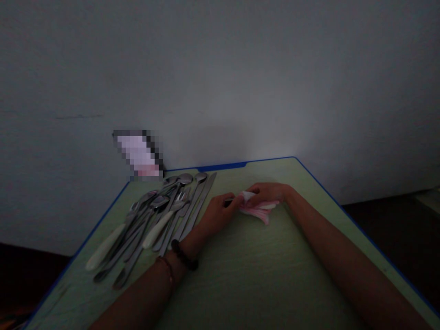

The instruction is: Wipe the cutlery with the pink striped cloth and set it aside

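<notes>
Green table (240, 275), crumpled pink-and-white cloth (258, 211), left hand (220, 213) and right hand (270, 192) clutching it

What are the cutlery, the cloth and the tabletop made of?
Cutlery: probably stainless steel, grey with a dull sheen; two cream handles look plastic. Cloth in the right hand: soft fabric, pink and white, limply folded. Tabletop: matte pale green, perhaps laminate; blue edging.

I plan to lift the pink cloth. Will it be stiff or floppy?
Probably floppy: the cloth lies in soft folds under the right hand. It looks thin, so likely light. It should not roll.
</notes>
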Available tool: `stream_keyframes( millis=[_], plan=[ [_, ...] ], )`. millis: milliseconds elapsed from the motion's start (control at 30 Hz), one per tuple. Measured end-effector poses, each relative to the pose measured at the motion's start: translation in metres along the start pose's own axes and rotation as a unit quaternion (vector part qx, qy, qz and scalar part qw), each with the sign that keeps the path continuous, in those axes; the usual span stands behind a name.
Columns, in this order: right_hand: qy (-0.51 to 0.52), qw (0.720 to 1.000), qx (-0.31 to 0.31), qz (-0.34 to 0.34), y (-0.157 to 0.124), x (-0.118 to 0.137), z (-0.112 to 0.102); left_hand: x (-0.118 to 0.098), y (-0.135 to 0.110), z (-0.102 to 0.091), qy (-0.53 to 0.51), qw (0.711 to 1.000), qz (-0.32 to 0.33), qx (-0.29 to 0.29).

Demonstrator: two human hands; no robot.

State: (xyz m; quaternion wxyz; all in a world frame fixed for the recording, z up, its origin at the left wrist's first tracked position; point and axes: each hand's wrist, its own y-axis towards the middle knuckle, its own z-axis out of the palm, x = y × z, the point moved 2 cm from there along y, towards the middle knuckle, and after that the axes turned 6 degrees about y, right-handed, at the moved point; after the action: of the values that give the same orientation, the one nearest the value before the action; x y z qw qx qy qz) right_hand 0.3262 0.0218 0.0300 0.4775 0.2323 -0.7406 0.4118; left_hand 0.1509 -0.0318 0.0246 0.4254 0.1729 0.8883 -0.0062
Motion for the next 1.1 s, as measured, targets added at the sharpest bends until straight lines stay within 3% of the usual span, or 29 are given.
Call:
stream_keyframes(
  millis=[867,1100],
  plan=[
    [0.018,1.000,0.007,-0.004,-0.0001,-0.0005,0.0014,0.0007,-0.0003,-0.0019,0.014,1.000,-0.002,-0.004],
    [0.040,0.999,0.012,-0.005,-0.0005,0.0001,0.0018,0.0015,-0.0004,-0.0053,-0.007,0.999,-0.040,0.024]
  ],
)
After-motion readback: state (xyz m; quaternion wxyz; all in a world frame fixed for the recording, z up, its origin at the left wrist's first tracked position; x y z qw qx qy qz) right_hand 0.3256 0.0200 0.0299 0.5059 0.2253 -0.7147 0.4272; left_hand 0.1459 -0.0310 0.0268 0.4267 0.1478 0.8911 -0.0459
